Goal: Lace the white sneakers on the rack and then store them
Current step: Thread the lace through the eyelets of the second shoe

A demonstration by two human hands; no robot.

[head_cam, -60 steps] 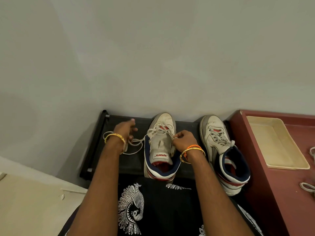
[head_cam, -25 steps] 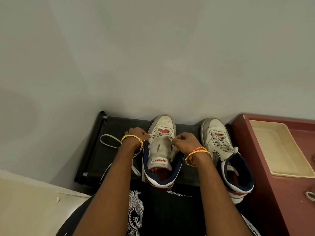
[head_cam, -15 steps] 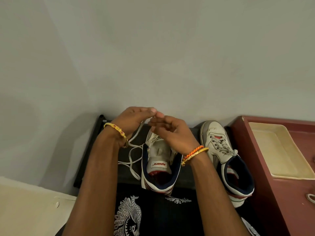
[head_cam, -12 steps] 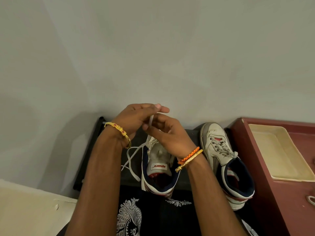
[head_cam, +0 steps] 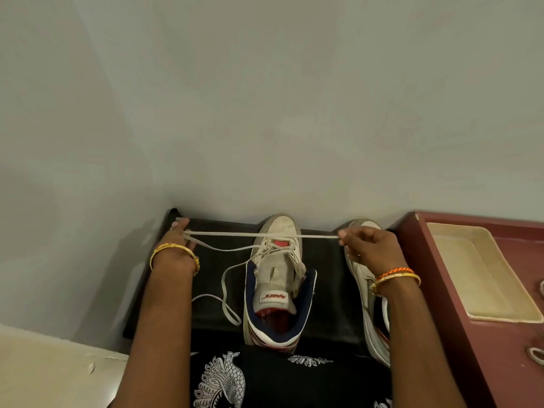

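A white sneaker (head_cam: 276,278) with navy collar and red trim stands toe to the wall on the black rack (head_cam: 212,290). Its white lace (head_cam: 259,235) is stretched taut and level above the toe. My left hand (head_cam: 176,242) pinches the lace's left part at the rack's far left corner. My right hand (head_cam: 371,248) pinches the right end. More lace loops loosely over the rack left of the shoe. A second white sneaker (head_cam: 368,313) stands to the right, mostly hidden under my right hand and forearm.
A maroon cabinet top (head_cam: 471,348) adjoins the rack on the right and carries a cream tray (head_cam: 482,272). Loose lace bits lie at its right edge. A grey wall rises just behind the rack. Pale floor shows at the lower left.
My hands were together above the shoe's toe half a second ago; they have moved apart, left and right, pulling the lace out straight between them.
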